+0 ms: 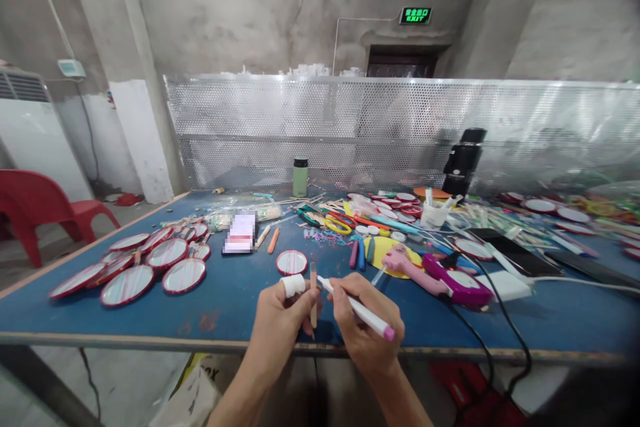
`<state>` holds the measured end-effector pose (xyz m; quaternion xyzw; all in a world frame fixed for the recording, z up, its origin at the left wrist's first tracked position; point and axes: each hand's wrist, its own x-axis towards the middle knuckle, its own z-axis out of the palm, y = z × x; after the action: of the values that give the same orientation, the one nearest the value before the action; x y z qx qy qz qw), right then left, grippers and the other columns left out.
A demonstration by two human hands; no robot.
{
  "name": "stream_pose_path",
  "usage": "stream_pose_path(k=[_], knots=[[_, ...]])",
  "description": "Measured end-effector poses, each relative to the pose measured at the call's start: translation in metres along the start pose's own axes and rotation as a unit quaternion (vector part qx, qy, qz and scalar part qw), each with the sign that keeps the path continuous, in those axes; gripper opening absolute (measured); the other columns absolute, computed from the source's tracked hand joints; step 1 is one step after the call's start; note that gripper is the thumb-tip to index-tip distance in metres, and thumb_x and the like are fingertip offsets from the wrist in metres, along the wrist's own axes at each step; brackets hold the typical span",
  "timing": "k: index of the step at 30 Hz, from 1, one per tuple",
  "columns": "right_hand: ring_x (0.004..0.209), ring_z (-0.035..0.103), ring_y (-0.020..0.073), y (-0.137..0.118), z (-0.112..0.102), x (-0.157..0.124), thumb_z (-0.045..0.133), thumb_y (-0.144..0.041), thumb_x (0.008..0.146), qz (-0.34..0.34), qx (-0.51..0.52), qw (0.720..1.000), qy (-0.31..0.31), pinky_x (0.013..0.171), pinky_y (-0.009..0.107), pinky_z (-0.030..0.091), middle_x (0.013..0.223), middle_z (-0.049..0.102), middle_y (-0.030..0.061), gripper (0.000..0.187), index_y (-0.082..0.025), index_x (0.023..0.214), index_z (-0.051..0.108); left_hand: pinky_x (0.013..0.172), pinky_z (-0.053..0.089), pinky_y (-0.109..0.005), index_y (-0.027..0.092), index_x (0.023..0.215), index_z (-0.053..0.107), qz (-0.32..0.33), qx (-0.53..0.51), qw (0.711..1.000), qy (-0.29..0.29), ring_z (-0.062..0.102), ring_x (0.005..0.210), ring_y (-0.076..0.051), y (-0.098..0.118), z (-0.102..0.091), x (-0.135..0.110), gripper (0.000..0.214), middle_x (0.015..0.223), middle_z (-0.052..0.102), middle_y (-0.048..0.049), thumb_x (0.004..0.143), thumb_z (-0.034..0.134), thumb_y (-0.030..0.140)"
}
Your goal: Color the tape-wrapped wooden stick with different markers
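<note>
My left hand (283, 313) pinches a flat wooden craft stick (313, 300), held upright near the table's front edge. A white wrap (294, 285) covers one of its fingers. In my right hand (367, 320) is a white marker pen (370, 317) with a pink end, gripped like a pencil. Its tip points left, close to the stick; whether they touch I cannot tell. Just beyond my hands lies a round red-rimmed disc (291, 262). A pink and purple glue gun (420, 273) rests to the right, by several marker pens (361, 253).
Several red-rimmed discs (167, 253) are heaped at left, near a phone (241, 233). Scissors (340, 222), a white cup of pens (434, 216), a green bottle (300, 177) and a black flask (464, 161) stand or lie farther back. Black cables (505, 317) cross the right side.
</note>
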<state>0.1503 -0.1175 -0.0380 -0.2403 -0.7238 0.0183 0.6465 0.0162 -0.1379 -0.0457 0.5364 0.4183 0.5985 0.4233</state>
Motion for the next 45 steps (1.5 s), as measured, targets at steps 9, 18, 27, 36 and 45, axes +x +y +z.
stream_pose_path(k=[9,18,27,36,45], knots=[[0.056,0.057,0.0098,-0.0028,-0.0011,0.0008,0.056,-0.008,0.084,0.006,-0.017,1.000,0.007,0.055,0.022,0.047,0.065,0.062,0.0000,0.012,-0.016,0.083,0.064,0.046,0.038,-0.019,0.012,0.076,0.067,0.001,-0.004,1.000,0.004,0.046,0.044,-0.008,0.0002,0.0008,0.0022,0.021,0.052,0.055,0.0015,0.083,0.064,0.032],[0.056,0.058,0.0105,-0.0031,-0.0011,0.0013,0.055,-0.009,0.084,0.007,-0.024,1.000,0.010,0.054,0.022,0.047,0.064,0.062,0.0003,0.012,-0.016,0.082,0.065,0.046,0.037,-0.019,0.011,0.074,0.067,-0.009,-0.004,1.000,0.011,0.047,0.045,-0.009,0.0042,0.0013,-0.0001,0.022,0.054,0.057,0.0005,0.081,0.065,0.032],[0.055,0.058,0.0099,-0.0023,-0.0010,0.0005,0.057,-0.007,0.082,0.008,-0.014,1.000,0.009,0.054,0.022,0.046,0.065,0.062,-0.0003,0.012,-0.016,0.083,0.064,0.045,0.038,-0.019,0.012,0.073,0.067,-0.008,-0.003,1.000,0.008,0.047,0.045,-0.009,0.0049,0.0011,0.0000,0.023,0.054,0.057,0.0005,0.082,0.064,0.033],[0.058,0.061,0.0115,-0.0024,-0.0013,-0.0005,0.056,-0.006,0.082,-0.006,0.003,1.000,-0.004,0.055,0.023,0.048,0.067,0.065,0.0004,0.015,-0.017,0.087,0.064,0.045,0.037,-0.020,0.013,0.074,0.068,-0.009,-0.008,1.000,0.009,0.047,0.044,-0.010,0.0042,0.0009,0.0013,0.023,0.052,0.056,0.0011,0.080,0.066,0.035],[0.060,0.062,0.0120,-0.0028,-0.0001,0.0019,0.055,-0.008,0.083,-0.018,0.000,1.000,-0.019,0.057,0.024,0.049,0.070,0.067,0.0016,0.014,-0.017,0.086,0.065,0.045,0.036,-0.019,0.013,0.068,0.066,-0.004,-0.007,1.000,0.013,0.045,0.044,-0.009,0.0068,0.0017,0.0002,0.026,0.049,0.054,0.0024,0.079,0.068,0.036]])
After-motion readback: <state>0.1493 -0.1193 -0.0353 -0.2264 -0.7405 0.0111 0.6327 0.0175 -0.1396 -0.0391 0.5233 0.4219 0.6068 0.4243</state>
